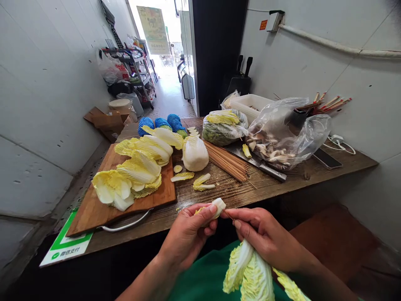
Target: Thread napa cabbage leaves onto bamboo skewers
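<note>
Your left hand (190,234) pinches a napa cabbage piece (219,205) beyond near edge of tabletop (239,193); right hand (267,236), curled narrow, grips bamboo skewer (229,215) against it.

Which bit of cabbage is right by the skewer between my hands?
The small piece pinched in your left hand, its white end facing the skewer in your right hand. Other pieces lie on the cutting board and table, or hang below.

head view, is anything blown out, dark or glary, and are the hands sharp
Head view: the doorway is washed out white; head view: deep shadow under the table, glints on the plastic bag; head view: left hand and right hand look fairly sharp.
</note>
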Demonstrator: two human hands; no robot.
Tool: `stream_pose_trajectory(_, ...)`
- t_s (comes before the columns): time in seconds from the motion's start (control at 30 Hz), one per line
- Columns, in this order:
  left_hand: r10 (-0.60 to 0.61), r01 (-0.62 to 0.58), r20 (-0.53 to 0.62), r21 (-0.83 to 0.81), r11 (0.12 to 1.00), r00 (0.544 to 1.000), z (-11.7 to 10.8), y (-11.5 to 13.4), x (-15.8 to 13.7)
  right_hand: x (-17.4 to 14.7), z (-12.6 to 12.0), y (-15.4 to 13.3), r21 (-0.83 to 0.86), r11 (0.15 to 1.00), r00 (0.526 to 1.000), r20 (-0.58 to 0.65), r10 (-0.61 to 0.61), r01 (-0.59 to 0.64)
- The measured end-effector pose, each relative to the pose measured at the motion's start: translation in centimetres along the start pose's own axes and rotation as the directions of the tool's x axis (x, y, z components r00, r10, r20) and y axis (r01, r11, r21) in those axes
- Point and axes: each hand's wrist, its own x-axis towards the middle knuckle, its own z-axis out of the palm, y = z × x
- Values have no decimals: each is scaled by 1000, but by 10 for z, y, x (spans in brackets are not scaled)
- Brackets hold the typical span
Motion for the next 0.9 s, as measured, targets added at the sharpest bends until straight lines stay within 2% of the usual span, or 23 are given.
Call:
stream_pose_trajectory(0.47,1,-2,30,42,999,1000,0,0,-2,0,3,-1,31,993,993,-17,119,-118)
stream_pose_trajectory(0.9,19,-20,20,39,999,1000,1,0,0,3,3,-4,55,988,990,5,141,-141)
